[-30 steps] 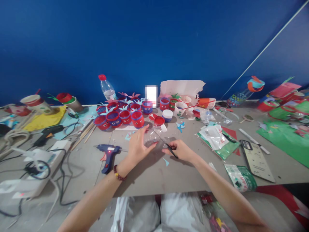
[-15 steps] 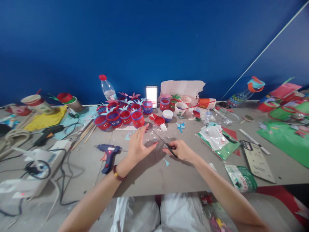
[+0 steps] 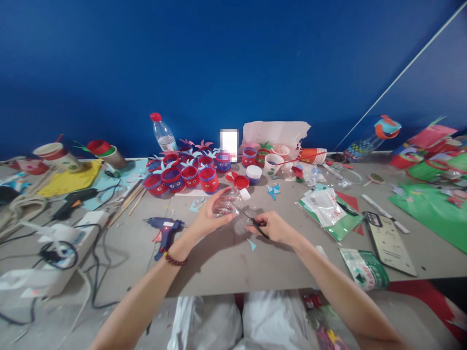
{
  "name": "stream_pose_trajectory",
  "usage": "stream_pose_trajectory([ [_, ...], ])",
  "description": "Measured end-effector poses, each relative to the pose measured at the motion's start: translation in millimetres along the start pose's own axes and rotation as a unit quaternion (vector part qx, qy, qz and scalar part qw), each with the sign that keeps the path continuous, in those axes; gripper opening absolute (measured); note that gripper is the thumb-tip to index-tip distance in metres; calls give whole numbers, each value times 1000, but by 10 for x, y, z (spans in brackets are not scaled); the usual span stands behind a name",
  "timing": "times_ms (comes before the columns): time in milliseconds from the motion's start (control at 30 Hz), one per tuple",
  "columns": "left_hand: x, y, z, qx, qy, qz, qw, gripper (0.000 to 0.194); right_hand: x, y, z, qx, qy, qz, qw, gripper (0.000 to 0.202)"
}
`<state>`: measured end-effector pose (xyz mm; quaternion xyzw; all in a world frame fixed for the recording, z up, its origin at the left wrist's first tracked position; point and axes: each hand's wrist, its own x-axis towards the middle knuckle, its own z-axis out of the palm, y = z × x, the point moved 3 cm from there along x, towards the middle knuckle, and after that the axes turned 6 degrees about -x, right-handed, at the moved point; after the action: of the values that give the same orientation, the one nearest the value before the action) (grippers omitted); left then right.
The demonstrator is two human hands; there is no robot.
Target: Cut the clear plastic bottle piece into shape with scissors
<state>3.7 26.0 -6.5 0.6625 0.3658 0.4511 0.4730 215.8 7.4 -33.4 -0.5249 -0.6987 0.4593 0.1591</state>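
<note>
Grey table [image 3: 219, 272], blue glue gun [image 3: 167, 231], phone [image 3: 390, 244]

The held bottle [image 3: 225, 209] is glossy plastic, the scissor blades [image 3: 244, 214] metal.

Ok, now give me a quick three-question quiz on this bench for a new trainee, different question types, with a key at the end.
1. Which hand holds the scissors?
2. True or false: the blue glue gun lies left of the scissors in the picture.
3. Fill in the blank: the bottle behind the red and blue cups with eyes has a ___ cap.

Key:
1. The right hand.
2. True.
3. Red.
</note>
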Motion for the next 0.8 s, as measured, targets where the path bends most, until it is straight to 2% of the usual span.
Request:
stream_pose_trajectory([
  [167, 14, 10, 4, -36, -48, -20, 998, 61, 0, 13, 0, 6, -5, 5, 1000, 54],
  [333, 9, 18, 38, -59, -51, -42, 996, 47, -16, -2, -3, 14, -6, -2, 1000, 53],
  [567, 5, -34, 77, -52, -41, -49, 997, 55, -1, 24, 30, 115, 14, 14, 993, 49],
  [800, -11, -50, 107, -70, -33, -69, 995, 42, 33, 34, 29, 180, 34, 8, 983, 44],
])
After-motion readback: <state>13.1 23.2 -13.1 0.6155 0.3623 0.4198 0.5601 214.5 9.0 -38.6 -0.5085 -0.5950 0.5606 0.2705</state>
